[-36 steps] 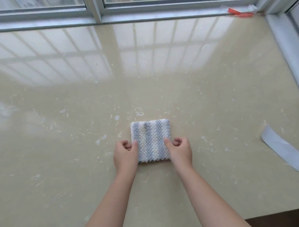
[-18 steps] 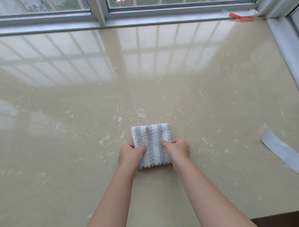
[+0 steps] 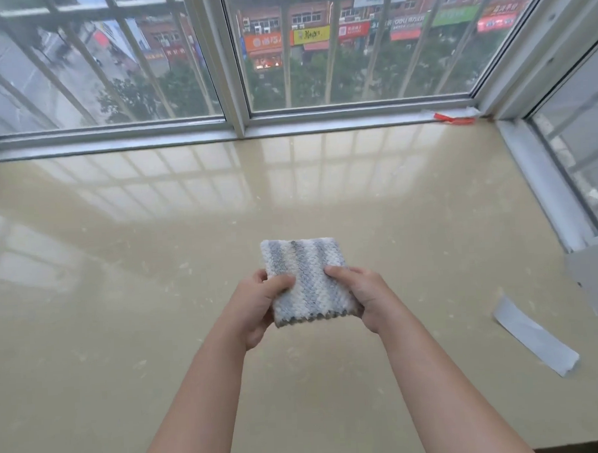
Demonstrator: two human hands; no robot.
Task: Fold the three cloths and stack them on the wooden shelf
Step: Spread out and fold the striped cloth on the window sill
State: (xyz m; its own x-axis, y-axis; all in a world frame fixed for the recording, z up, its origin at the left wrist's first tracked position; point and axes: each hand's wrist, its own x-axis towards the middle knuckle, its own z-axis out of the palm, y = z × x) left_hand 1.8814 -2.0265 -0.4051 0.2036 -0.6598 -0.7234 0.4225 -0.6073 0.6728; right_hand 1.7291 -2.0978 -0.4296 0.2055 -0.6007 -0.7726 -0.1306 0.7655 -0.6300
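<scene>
Left hand (image 3: 260, 306), right hand (image 3: 362, 297): each clamped on a side edge of the folded striped cloth (image 3: 306, 277), held mid-frame over the beige ledge (image 3: 123, 319). Likely soft, light and limp; grip at 9 and 3 o'clock. Grey strip (image 3: 535, 339) at 4 o'clock.

One view, worn on your head. It looks forward and down along your forearms onto the glossy beige ledge (image 3: 123, 319). Your left hand (image 3: 256, 307) and right hand (image 3: 365, 295) sit close to the lens, just below frame centre, both gripping the striped cloth (image 3: 303, 277). Wide-angle: the ledge fills the middle and bottom, the barred window (image 3: 351, 52) spans the top, facing you, and a side window (image 3: 582, 145) bends in at the right edge.
</scene>
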